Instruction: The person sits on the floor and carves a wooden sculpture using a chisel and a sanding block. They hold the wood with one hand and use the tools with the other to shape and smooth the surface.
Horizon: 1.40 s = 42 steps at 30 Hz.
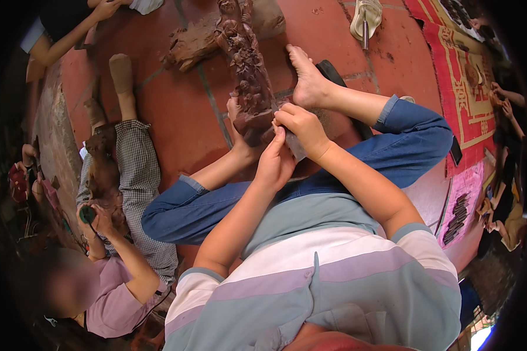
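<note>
A dark reddish-brown wood carving (249, 70), tall and cut with figures and flowers, stands between my bare feet with its base toward me. Just at the near right side of that base, my two hands come together. Between them is a thin, pale grey sheet (297, 150), partly hidden by my fingers; its material I cannot make out. My left hand (279, 159) is closed on the sheet, thumb pointing away from me. The fingers of my right hand (300, 124) are bent in a pinch at the sheet's upper part, beside the carving.
A rough log (196, 41) lies on the red tiles behind the carving. On the left, another person (120, 257) holds a dark green round tool (88, 214) against a wooden piece (102, 167). A pale slipper (366, 17), a red-and-gold mat (462, 88) and a pink cloth with dark tools (455, 219) lie rightward.
</note>
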{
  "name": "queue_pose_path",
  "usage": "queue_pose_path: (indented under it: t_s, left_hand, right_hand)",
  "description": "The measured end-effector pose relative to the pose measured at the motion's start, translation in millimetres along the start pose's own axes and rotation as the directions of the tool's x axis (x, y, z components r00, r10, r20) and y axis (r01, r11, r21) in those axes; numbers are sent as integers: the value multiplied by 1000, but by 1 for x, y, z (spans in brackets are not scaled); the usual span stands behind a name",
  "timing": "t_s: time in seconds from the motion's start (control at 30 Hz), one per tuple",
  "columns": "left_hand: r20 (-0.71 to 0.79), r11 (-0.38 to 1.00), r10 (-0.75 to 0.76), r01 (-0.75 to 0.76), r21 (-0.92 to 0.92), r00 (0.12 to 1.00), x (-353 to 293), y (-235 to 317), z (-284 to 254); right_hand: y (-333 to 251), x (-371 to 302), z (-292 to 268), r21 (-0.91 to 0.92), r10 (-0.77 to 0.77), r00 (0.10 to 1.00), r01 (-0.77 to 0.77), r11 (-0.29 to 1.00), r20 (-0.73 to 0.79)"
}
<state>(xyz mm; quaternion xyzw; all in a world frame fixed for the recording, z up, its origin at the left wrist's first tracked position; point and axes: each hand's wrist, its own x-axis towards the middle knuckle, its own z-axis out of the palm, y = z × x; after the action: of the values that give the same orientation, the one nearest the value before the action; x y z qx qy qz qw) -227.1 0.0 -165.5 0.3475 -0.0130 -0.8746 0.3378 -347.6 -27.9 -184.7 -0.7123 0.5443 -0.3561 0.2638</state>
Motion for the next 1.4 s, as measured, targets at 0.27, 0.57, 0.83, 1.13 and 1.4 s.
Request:
queue_pose_path:
  t_s: [0.27, 0.57, 0.83, 1.13, 1.4]
  left_hand:
    - [2, 997, -11, 11, 78, 1000, 0, 4, 6]
    - [13, 988, -2, 0, 152, 1000, 6, 5, 18]
    - [-2, 966, -20, 20, 259, 1000, 13, -1, 20]
    - [-46, 957, -37, 49, 287, 998, 18, -2, 22]
    - [-98, 946, -26, 56, 321, 995, 27, -7, 18]
  right_hand:
    - [1, 2, -5, 30, 36, 999, -36, 999, -13]
    - [5, 5, -9, 150, 95, 988, -76, 986, -122]
    - [15, -11, -9, 281, 241, 962, -198, 939, -126]
    - [21, -10, -8, 359, 272, 949, -201, 911, -159]
    - [31, -11, -1, 375, 242, 945, -147, 915, -221]
